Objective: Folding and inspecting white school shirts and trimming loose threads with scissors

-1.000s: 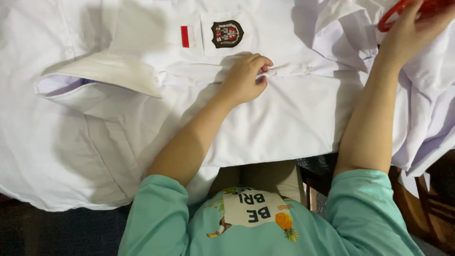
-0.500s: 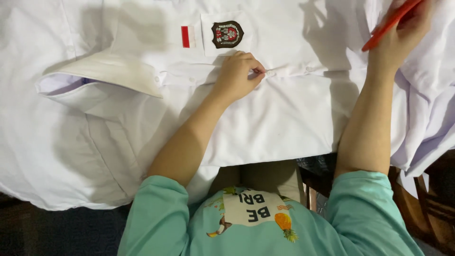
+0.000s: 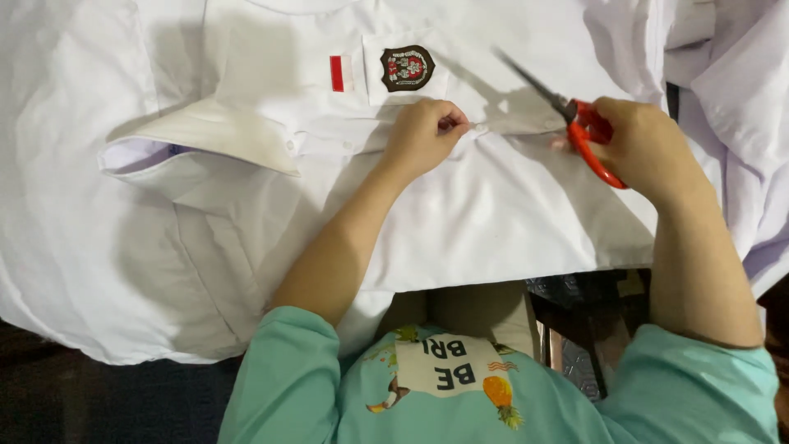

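Scissors (image 3: pixel 579 123) with red handles sit in our right hand (image 3: pixel 645 152), which comes in from the right with the forearm running up from the lower edge and the wrist bent slightly inward; the fingers are curled through and around the handle loops in a firm grip, and the dark blades point up and to the left, lifted at a slant over the cloth and seemingly nearly closed together, though we cannot tell for sure. The blade tips hang above the white shirt (image 3: pixel 460 222), near its chest pocket and well to the right of the embroidered badge (image 3: pixel 407 67) and the small red and white patch (image 3: pixel 341 73). Our left hand (image 3: pixel 423 136) reaches up the middle of the view on a bare forearm, knuckles up, the thumb and forefinger pinched shut on a small fold of the shirt's fabric along the front edge, just left of the scissors. The shirt lies spread flat across the worktop, its collar (image 3: pixel 205 140) folded out to the left, with more white cloth (image 3: pixel 731 74) bunched at the right edge. Both arms come out of teal sleeves (image 3: pixel 288 370) at the bottom.
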